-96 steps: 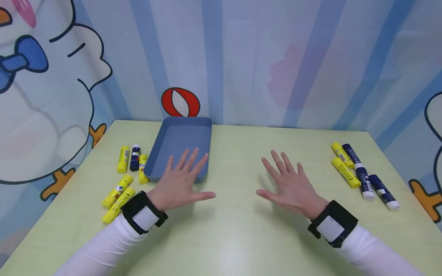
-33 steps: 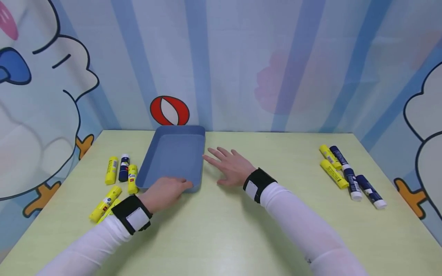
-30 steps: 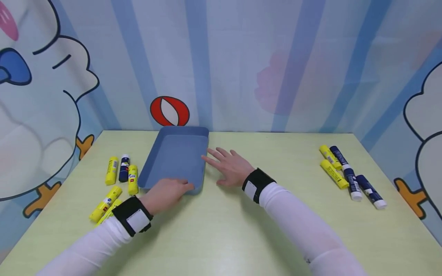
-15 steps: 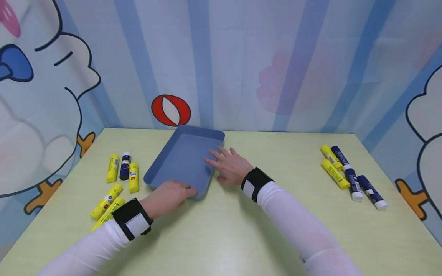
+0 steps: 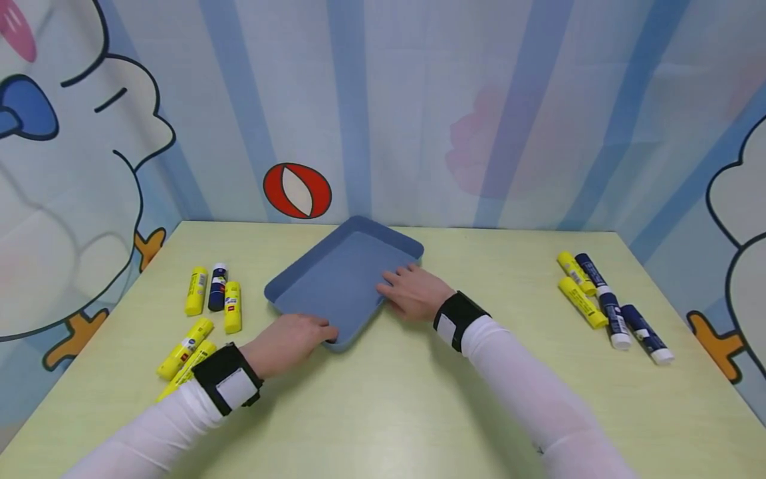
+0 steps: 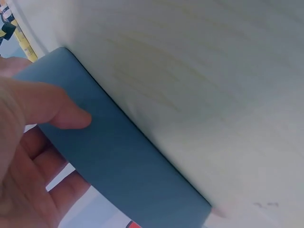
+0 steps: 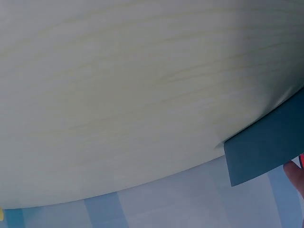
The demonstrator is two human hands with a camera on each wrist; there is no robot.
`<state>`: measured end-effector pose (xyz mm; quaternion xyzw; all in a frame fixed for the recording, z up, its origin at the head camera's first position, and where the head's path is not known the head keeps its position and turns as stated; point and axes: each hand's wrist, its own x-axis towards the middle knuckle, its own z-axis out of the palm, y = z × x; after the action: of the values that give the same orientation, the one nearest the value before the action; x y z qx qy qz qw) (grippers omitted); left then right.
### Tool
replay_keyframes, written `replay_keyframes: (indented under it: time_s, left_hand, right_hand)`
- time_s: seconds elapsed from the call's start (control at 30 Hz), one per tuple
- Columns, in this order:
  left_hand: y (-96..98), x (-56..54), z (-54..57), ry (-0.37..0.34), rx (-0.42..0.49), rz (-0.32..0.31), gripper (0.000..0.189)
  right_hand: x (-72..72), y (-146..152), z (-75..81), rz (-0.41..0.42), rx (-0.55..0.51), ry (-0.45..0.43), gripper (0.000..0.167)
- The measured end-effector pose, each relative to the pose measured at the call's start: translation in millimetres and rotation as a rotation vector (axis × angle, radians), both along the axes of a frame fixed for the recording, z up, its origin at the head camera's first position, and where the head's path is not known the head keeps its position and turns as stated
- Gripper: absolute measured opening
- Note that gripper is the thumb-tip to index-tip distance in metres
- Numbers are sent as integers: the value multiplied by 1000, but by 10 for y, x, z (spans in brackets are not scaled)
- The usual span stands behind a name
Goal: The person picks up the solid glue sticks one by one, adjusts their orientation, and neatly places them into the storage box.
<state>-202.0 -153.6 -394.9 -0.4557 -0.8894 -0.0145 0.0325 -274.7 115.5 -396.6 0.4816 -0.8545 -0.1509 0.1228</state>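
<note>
A blue rectangular tray point(image 5: 344, 269) sits turned at an angle on the table. My left hand point(image 5: 290, 342) grips its near wall; in the left wrist view the thumb point(image 6: 71, 116) presses the outer face and the fingers lie over the rim on the inner side. Over the tray's right rim, my right hand point(image 5: 415, 293) has its fingers curled, holding that wall. Only a fingertip point(image 7: 292, 171) of it shows at the tray's rim in the right wrist view; its thumb is mostly hidden.
Yellow glue sticks point(image 5: 195, 291) and one navy glue stick point(image 5: 218, 287) lie left of the tray. At the far right are yellow glue sticks point(image 5: 582, 303) beside navy ones point(image 5: 646, 334). A printed cloth backdrop point(image 5: 407, 120) stands behind the table point(image 5: 383, 412).
Both hands, earlier spread above the table, have come to the tray. It has turned clockwise and shifted right with my left hand on it; my right fingers have closed over its right rim.
</note>
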Motion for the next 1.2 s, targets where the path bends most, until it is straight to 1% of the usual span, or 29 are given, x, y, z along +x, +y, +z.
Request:
replay_keyframes:
  time_s: [0.23, 0.43, 0.57, 0.83, 0.97, 1.1, 1.2]
  left_hand:
    - [-43, -26, -2, -31, 26, 9, 22]
    - [-67, -90, -2, -72, 36, 29, 22]
    - [-67, -130, 10, -88, 38, 27, 22]
    - [-30, -213, 59, -53, -14, 13, 19]
    - [6, -272, 76, -41, -10, -1, 18]
    - [66, -323, 89, -27, -16, -19, 19]
    - [116, -340, 94, -13, -30, -46, 17]
  right_hand:
    - [60, 91, -40, 3, 32, -35, 19]
    - [138, 157, -65, 25, 40, -32, 16]
    - [221, 217, -79, 40, 34, -37, 14]
    - [429, 353, -57, 67, -44, -106, 6]
    - [536, 403, -31, 88, -69, -133, 5]
    - [654, 440, -19, 77, -66, -158, 7]
    - [743, 465, -16, 56, -69, -182, 8]
